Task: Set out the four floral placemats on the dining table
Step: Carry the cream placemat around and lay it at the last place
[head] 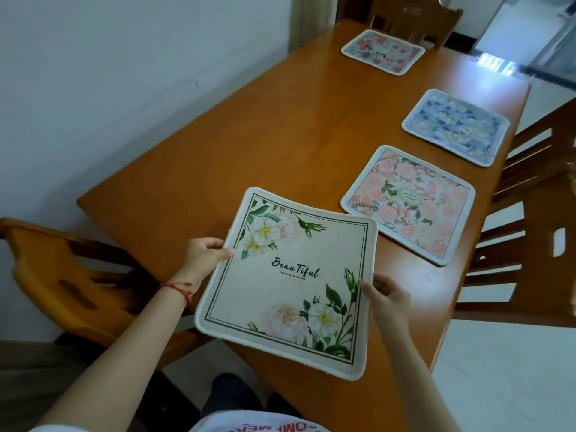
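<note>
4th mat: the cream mat (286, 285), printed "Beautiful" with white flowers at 2 corners, is the only 1 not yet down; it is held over the near end of the table (249, 126), its near edge past the table edge.
Left hand (204, 255): it pinches the mat's left edge, thumb on the printed face and fingers curled beneath; a red string circles the wrist.
Right hand (388, 296): it grips the mat's right edge low down, thumb on top and fingers under, so both hands are clamped on the same mat, 1 at each side.
Mat shape: the far edge curls up a little, so the mat is not flat yet.
Step done well: a fair judgement is to lower it onto the near end in front of the near chair (62, 275), wholly on the wood, squared to the table edge, then press the curl down before letting go.
Pink mat (408, 204): flat on the table, near the held mat's right corner and apart from it.
Blue mat (455, 127): flat, farther along the same side.
Far mat (383, 51): flat at the far end, before another chair (414, 20).
</note>
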Demonstrator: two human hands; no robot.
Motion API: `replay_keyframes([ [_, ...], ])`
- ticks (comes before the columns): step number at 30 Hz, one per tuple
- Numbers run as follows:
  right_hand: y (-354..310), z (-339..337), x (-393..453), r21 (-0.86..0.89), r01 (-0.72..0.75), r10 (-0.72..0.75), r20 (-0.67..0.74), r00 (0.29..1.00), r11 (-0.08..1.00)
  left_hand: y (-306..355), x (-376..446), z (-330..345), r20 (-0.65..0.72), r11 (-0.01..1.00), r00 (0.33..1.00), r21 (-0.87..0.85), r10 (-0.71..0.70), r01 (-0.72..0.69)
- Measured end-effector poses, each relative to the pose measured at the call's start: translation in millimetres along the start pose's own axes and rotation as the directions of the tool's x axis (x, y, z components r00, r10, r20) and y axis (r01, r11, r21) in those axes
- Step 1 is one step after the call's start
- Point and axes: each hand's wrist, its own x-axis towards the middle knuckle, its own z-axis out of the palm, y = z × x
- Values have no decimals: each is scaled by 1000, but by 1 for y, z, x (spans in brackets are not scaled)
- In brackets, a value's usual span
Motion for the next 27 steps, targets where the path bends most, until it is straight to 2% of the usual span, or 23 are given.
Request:
replay_keyframes([
  [6,-5,38,11,18,-45,46,-12,999,999,14,35,-21,9,999,1000,36,-7,7],
  [15,-10,112,0,22,-85,87,-129,988,996,17,102,-68,136,989,991,142,11,-30],
  [27,-13,193,-2,84,-133,148,-212,966,988,21,165,-115,204,976,979,209,25,-68],
])
